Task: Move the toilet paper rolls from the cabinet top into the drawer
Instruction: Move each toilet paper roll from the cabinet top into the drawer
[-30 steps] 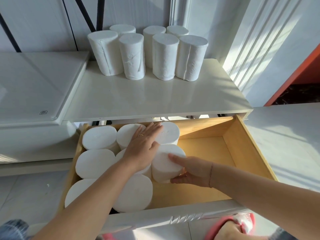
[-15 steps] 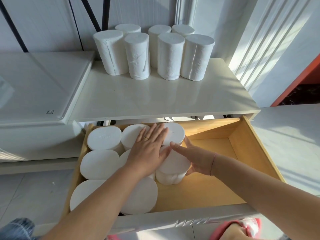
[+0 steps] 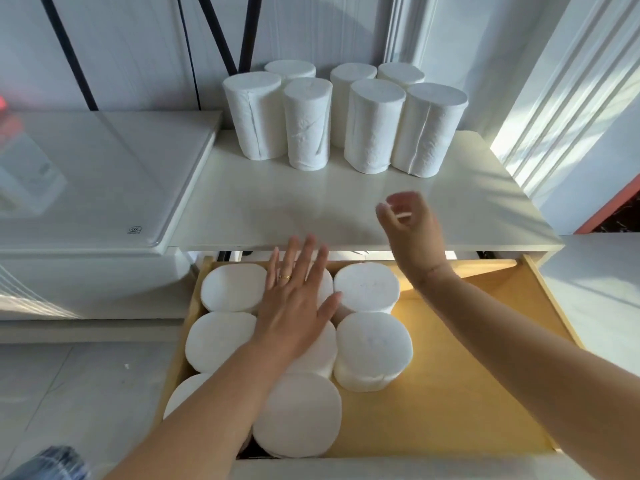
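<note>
— Reaching up, our empty right hand (image 3: 408, 223) was half-curled; seven rolls (image 3: 346, 123) stood beyond it.

— Our left hand (image 3: 298, 299) lay flat, fingers spread, on the drawer (image 3: 467, 375) rolls. Grabbing hastily could topple neighbours.

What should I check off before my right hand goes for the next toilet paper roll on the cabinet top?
1. Right hand empty and free to grasp: ok, fingers loosely curled, nothing in its grip.
2. Rolls left on the cabinet top: ok, seven stand upright in a cluster at the back; the nearest is the front right roll.
3. Path to that roll: ok, bare surface lies between hand and cluster.
4. Room in the drawer: ok, its right part is bare wood beside the packed rolls.
5. Rolls in the drawer settled: ok, all upright, the left hand lies flat over them.
6. Drawer pulled out far enough: ok, the open floor is reachable.
</note>
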